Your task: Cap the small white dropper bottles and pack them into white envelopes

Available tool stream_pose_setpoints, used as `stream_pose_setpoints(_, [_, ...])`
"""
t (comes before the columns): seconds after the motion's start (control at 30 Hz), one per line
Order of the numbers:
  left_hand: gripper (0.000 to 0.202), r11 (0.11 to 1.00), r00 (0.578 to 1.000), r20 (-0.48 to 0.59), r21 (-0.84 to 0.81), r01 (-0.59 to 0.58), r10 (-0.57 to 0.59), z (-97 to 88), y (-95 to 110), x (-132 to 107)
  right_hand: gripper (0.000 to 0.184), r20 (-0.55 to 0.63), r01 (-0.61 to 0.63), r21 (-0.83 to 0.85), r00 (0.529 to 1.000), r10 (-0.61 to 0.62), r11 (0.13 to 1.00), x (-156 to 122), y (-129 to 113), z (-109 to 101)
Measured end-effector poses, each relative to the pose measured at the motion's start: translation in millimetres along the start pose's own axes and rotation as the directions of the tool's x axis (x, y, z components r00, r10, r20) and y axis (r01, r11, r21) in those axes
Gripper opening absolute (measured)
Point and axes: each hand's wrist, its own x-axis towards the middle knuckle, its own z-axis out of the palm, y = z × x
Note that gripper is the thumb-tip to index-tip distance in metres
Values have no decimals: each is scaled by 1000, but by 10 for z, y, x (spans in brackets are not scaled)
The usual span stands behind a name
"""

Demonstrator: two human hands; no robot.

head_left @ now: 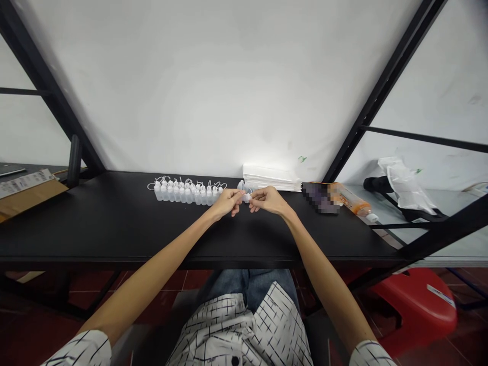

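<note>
My left hand (pixel 227 201) and my right hand (pixel 268 199) meet over the far middle of a black table (pixel 114 223). Both are closed in a pinch on one small white plastic bottle (pixel 246 195) held between them. Just left of my hands stands a row of several small white bottles (pixel 186 192) with thin looped cap tethers. The bottle in my hands is mostly covered by my fingers.
A stack of white sheets (pixel 271 178) lies behind my right hand. Further right are a blurred dark item and an orange-labelled tube (pixel 348 201). A cardboard box (pixel 26 190) sits far left, a crumpled white bag (pixel 404 185) far right, a red stool (pixel 419 305) below.
</note>
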Motion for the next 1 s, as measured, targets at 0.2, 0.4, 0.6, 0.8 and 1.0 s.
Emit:
stream_pose_setpoints(0.2, [35,1000,1000,6,-12,6,-6,-1,15,-5,24,-30,28,-12,999,-29,1000,28,70,15])
stream_pose_setpoints(0.4, [32,1000,1000,-5,17,15,-15,-10,12,-8,33,-8,54,-28,998,-55,998,29,84,23])
stream_pose_setpoints(0.6, [34,1000,1000,19,6,-11,11,-25,-18,-3,43,-5,65,-42,998,-66,997,28,91,28])
stream_pose_setpoints(0.8, [33,998,999,17,48,-43,43,-41,-37,5,48,-25,65,-28,998,-66,997,21,75,50])
stream_pose_setpoints(1.0, [35,983,993,28,140,-121,119,-32,-17,-17,51,-13,31,53,999,-30,998,22,55,50])
